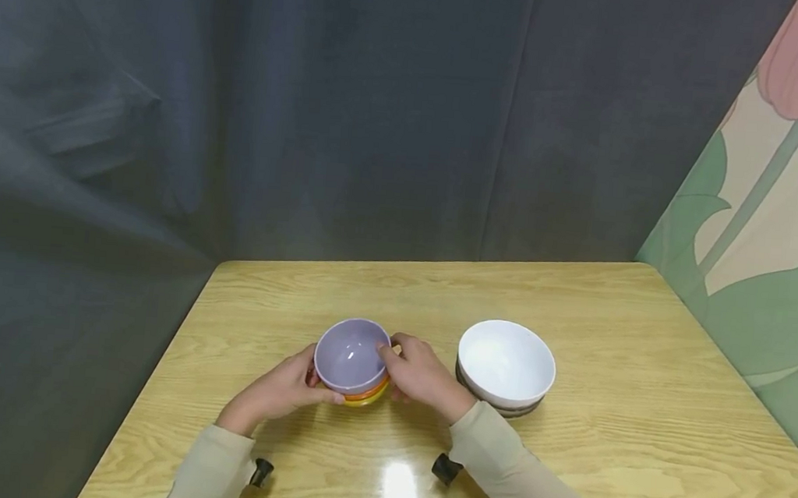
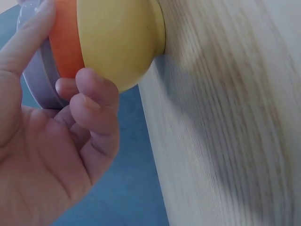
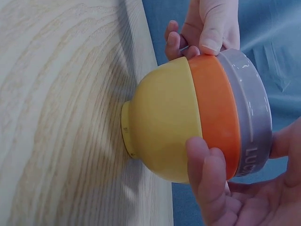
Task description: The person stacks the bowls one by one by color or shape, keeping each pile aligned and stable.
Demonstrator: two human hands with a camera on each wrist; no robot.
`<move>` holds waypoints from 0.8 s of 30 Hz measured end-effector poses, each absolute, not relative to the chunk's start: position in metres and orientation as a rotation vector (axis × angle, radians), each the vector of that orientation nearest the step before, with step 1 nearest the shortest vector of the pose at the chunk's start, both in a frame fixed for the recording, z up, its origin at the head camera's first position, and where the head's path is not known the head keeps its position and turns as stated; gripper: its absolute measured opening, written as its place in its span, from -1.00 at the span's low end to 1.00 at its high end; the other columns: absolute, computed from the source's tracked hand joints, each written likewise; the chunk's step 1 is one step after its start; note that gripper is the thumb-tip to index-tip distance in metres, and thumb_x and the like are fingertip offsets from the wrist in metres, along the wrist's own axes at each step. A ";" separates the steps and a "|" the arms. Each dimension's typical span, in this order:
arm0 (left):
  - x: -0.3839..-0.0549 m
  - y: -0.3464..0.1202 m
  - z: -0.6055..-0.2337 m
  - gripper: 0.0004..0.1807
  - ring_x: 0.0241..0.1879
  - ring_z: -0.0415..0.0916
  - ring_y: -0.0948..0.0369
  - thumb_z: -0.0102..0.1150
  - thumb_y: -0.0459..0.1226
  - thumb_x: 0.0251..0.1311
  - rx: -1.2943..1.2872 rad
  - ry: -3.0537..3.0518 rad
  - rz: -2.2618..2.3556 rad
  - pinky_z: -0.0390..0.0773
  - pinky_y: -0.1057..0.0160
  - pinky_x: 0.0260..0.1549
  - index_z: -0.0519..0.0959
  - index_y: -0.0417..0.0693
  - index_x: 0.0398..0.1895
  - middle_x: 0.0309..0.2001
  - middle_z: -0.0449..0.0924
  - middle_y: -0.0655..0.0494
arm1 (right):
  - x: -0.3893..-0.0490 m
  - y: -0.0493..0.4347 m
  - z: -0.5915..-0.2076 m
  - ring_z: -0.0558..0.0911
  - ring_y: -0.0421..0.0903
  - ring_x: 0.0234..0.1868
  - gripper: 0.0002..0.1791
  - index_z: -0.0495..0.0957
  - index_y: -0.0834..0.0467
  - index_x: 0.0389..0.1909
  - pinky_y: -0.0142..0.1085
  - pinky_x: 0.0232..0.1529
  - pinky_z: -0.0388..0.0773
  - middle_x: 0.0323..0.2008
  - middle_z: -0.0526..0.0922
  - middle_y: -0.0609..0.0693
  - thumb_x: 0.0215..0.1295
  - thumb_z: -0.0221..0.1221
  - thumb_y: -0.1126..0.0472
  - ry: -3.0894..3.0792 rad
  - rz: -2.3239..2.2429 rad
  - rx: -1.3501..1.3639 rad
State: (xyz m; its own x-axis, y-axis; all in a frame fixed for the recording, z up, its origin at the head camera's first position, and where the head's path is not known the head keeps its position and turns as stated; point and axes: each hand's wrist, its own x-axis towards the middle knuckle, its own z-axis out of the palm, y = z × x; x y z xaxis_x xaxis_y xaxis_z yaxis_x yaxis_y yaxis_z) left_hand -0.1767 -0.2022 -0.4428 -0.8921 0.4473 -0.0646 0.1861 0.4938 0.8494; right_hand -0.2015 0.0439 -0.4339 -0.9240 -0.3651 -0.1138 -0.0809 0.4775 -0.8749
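Note:
A purple bowl (image 1: 351,355) sits nested at the top of a stack, inside an orange bowl (image 3: 216,103), which sits in a yellow bowl (image 3: 164,122). The yellow foot stands on the wooden table in the right wrist view. My left hand (image 1: 282,387) holds the purple bowl from the left, its thumb along the near side and its fingers curled at the far side. From the right, my right hand (image 1: 420,372) pinches the purple rim, thumb over the inner edge and fingers outside. Raised lettering shows on the purple wall in the right wrist view.
To the right, a white bowl (image 1: 506,361) rests on a second stack, with darker bowl edges (image 1: 523,412) showing below it. The wooden table (image 1: 636,455) meets a dark curtain (image 1: 381,122) at the back. A flower-patterned cloth (image 1: 778,255) hangs on the right.

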 end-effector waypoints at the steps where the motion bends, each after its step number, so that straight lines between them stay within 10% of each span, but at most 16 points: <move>1: -0.177 -0.202 -0.443 -0.02 0.21 0.40 0.11 0.48 -0.09 0.10 0.540 2.471 1.344 0.39 -0.02 0.22 0.14 -0.05 0.52 0.33 0.42 0.00 | -0.202 0.044 -0.434 0.64 0.11 -0.68 -0.48 0.43 0.32 0.18 -0.10 -0.66 0.59 -0.59 0.62 0.23 0.53 -0.07 -0.04 2.440 -1.423 -0.380; 9: -0.175 -0.201 -0.437 -0.07 0.07 0.49 0.14 0.45 -0.09 0.14 0.501 2.438 1.346 0.52 0.14 0.04 0.16 -0.07 0.50 0.18 0.49 0.00 | -0.202 0.044 -0.433 0.63 0.09 -0.68 -0.50 0.48 0.30 0.10 -0.07 -0.65 0.61 -0.59 0.61 0.22 0.55 -0.12 -0.05 2.396 -1.468 -0.372; 15: -0.175 -0.197 -0.433 -0.42 -0.59 0.35 0.12 -0.19 0.14 0.52 0.278 2.479 1.335 0.44 0.17 -0.60 0.38 -0.18 0.21 -0.50 0.43 -0.07 | -0.201 0.044 -0.433 0.60 0.02 -0.72 -0.54 0.50 0.30 0.05 -0.09 -0.67 0.60 -0.61 0.60 0.21 0.57 -0.13 -0.01 2.403 -1.481 -0.376; 20: -0.179 -0.189 -0.437 -0.46 -0.64 0.41 0.07 -0.39 0.02 0.60 0.179 2.695 1.239 0.44 0.16 -0.58 0.48 -0.22 0.05 -0.62 0.44 -0.05 | -0.199 0.042 -0.433 0.54 -0.03 -0.77 -0.49 0.38 0.34 0.29 -0.21 -0.73 0.53 -0.68 0.57 0.17 0.58 -0.16 0.05 2.436 -1.479 -0.405; 24: -0.179 -0.184 -0.441 -0.48 -0.16 0.66 -0.12 -0.36 -0.16 0.59 0.210 2.859 1.152 0.63 -0.05 -0.11 0.49 -0.38 0.17 -0.22 0.68 -0.27 | -0.198 0.040 -0.434 0.56 0.05 -0.77 -0.46 0.29 0.36 0.39 -0.28 -0.76 0.49 -0.72 0.53 0.10 0.60 -0.20 0.08 2.485 -1.443 -0.432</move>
State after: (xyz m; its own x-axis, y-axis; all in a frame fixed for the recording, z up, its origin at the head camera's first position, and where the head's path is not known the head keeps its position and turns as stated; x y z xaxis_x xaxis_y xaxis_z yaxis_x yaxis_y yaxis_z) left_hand -0.1787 -0.1835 -0.4406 -0.9894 0.1453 0.0027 0.1066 0.7129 0.6931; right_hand -0.1978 0.0400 -0.4341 -0.9287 -0.3669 -0.0543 -0.1346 0.4698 -0.8724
